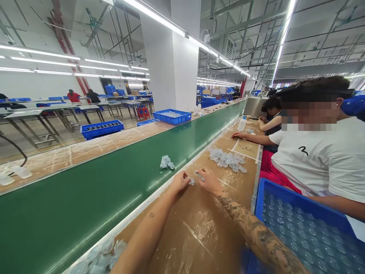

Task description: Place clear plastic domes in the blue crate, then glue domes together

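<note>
My left hand (180, 182) and my right hand (209, 181) are close together above the brown-covered workbench (199, 232). The left fingertips pinch a small clear plastic piece (191, 182). The right fingertips are on a second clear piece (199, 175). A loose pile of similar clear pieces (226, 159) lies just beyond my right hand. Another heap of them (99, 257) sits at the lower left, beyond my left forearm. Both pieces are small and partly hidden by my fingers.
A green conveyor belt (85, 190) runs alongside the bench, carrying a small clump of clear pieces (167, 162). A blue crate (302, 232) of clear items stands at the lower right. A co-worker in a white shirt (322, 160) sits to my right, with further people beyond.
</note>
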Tool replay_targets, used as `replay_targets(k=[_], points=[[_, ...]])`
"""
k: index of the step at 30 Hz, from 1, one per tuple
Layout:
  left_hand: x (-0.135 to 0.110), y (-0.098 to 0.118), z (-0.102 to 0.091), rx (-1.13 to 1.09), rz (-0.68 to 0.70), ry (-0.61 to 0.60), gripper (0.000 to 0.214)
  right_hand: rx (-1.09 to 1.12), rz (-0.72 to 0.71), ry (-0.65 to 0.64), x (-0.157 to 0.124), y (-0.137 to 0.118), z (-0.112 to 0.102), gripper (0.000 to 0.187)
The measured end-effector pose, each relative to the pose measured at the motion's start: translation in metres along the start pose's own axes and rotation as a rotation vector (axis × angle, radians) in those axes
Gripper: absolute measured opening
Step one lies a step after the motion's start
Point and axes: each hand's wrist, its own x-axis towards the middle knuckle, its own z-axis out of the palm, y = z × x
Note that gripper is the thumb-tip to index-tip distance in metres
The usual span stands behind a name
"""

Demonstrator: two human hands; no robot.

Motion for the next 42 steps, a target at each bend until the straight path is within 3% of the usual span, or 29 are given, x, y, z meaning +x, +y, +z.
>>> replay_targets(k=[4,9,12,14,17,19,20,23,26,31,42], points=[[-0.023,0.005,-0.013,-0.062,0.077,-0.068,0.022,0.245,0.000,0.094,-0.077,-0.026,-0.065,0.057],[-0.054,0.013,-0.021,-0.174,0.111,-0.079,0.014,0.438,0.255,0.158,-0.236,-0.058,-0.134,0.067],[-0.070,0.033,-0.024,-0.269,0.044,-0.122,0.023,0.542,0.464,0.272,-0.334,-0.075,-0.153,0.081],[-0.086,0.059,-0.022,-0.371,0.052,-0.204,0.038,0.481,0.542,0.292,-0.386,-0.087,-0.156,0.083],[-0.131,0.114,-0.007,-0.489,0.166,-0.354,0.055,0.271,0.557,0.203,-0.434,-0.108,-0.151,0.058],[-0.176,0.151,0.012,-0.477,0.292,-0.479,0.049,0.099,0.562,0.106,-0.445,-0.121,-0.144,0.028],[-0.200,0.167,0.024,-0.445,0.363,-0.540,0.041,0.001,0.568,0.057,-0.446,-0.126,-0.140,0.025],[-0.267,0.199,0.065,-0.149,0.718,-0.761,0.032,-0.328,0.565,-0.080,-0.443,-0.130,-0.130,0.048],[-0.308,0.207,0.104,0.177,0.812,-0.810,0.049,-0.545,0.517,-0.219,-0.439,-0.125,-0.121,0.051],[-0.328,0.201,0.137,0.381,0.826,-0.814,0.032,-0.640,0.465,-0.293,-0.442,-0.114,-0.107,0.047],[-0.333,0.193,0.158,0.505,0.919,-0.755,0.036,-0.752,0.388,-0.362,-0.437,-0.113,-0.102,0.047]])
